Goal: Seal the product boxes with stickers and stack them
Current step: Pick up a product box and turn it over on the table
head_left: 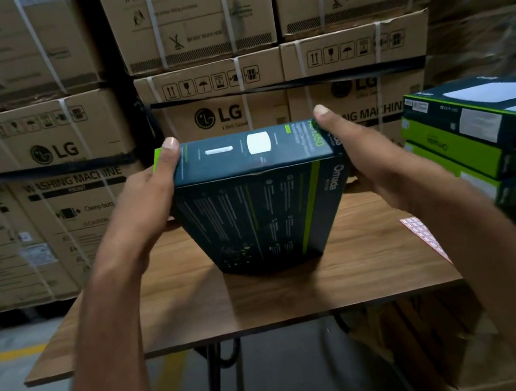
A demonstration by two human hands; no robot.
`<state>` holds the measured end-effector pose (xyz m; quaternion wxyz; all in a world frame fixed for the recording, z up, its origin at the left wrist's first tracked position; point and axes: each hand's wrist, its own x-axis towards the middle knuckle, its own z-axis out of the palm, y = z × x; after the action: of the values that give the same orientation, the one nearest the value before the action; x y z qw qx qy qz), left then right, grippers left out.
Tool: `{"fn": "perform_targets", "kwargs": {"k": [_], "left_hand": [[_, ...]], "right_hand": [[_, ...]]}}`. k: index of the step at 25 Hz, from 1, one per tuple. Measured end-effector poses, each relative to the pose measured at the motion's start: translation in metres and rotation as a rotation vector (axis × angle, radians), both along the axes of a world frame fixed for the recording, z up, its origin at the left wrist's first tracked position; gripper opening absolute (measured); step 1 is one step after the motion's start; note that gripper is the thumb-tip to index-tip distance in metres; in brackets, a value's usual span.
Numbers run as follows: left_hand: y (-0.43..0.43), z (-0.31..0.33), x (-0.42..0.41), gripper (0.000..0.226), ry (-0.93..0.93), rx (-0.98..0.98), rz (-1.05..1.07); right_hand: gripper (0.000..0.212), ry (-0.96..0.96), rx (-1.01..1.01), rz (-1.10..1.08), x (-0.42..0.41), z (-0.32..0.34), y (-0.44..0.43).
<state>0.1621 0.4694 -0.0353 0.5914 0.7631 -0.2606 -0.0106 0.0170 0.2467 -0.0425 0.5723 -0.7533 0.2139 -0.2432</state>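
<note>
Tabletop (173, 310) open at left; box stack (484, 139) blocks right (sticker sheet (425, 238) beside it); cartons (220, 113) wall rear.

The left forearm (110, 320) and right forearm (496, 259) are seen bare, and short trimmed nails are shown on the left thumb (170, 148) and right thumb (321, 114).

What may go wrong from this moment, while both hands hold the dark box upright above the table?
The dark box is upright, narrow end down, gripped only near its top by the left hand and the right hand; it may tip or slip if one grip loosens. The sticker sheet lies near the right edge of the table, beside the right forearm; the arm may sweep it off.
</note>
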Motion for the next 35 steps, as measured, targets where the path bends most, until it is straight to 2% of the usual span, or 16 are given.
{"fn": "perform_targets", "kwargs": {"k": [3, 6, 11, 13, 16, 18, 21, 23, 25, 27, 30, 33, 35], "left_hand": [[0.015, -0.009, -0.011, 0.053, 0.045, 0.119, -0.02], [0.029, -0.039, -0.022, 0.046, 0.04, 0.149, -0.124], [0.034, -0.125, -0.036, 0.037, 0.091, 0.031, -0.401], [0.038, -0.159, -0.035, 0.056, 0.135, 0.07, -0.51], [0.04, -0.195, -0.023, 0.092, 0.19, 0.239, -0.602], [0.035, -0.202, -0.017, 0.101, 0.192, 0.273, -0.545], [0.024, -0.198, -0.009, 0.1, 0.121, 0.301, -0.445], [0.021, -0.196, 0.002, 0.095, 0.09, 0.315, -0.438], [0.019, -0.195, 0.013, 0.08, 0.05, 0.309, -0.375], [0.016, -0.194, 0.018, 0.058, -0.145, 0.323, -0.19], [-0.004, -0.195, -0.005, 0.04, -0.486, 0.352, -0.032], [-0.036, -0.199, -0.041, 0.059, -0.599, 0.447, -0.035], [-0.053, -0.207, -0.052, 0.073, -0.653, 0.533, 0.015]], "right_hand": [[0.055, 0.134, -0.048, -0.046, -0.016, -0.004, 0.014], [0.04, 0.091, -0.011, -0.053, -0.039, -0.023, 0.019], [0.027, 0.11, 0.009, -0.067, -0.059, -0.101, 0.022], [0.033, 0.15, 0.015, -0.087, -0.056, -0.132, 0.018], [0.056, 0.256, -0.014, -0.094, -0.045, -0.175, 0.001], [0.06, 0.264, -0.042, -0.114, -0.037, -0.191, -0.013], [0.039, 0.268, -0.116, -0.122, -0.024, -0.189, -0.029], [0.027, 0.296, -0.189, -0.124, -0.018, -0.185, -0.034], [0.02, 0.322, -0.281, -0.135, -0.012, -0.184, -0.037], [0.017, 0.352, -0.384, -0.152, -0.006, -0.183, -0.038], [0.032, 0.365, -0.528, -0.22, 0.01, -0.176, -0.039], [0.034, 0.335, -0.718, -0.223, 0.051, -0.174, -0.045], [0.047, 0.396, -0.756, -0.144, 0.088, -0.173, -0.057]]}}
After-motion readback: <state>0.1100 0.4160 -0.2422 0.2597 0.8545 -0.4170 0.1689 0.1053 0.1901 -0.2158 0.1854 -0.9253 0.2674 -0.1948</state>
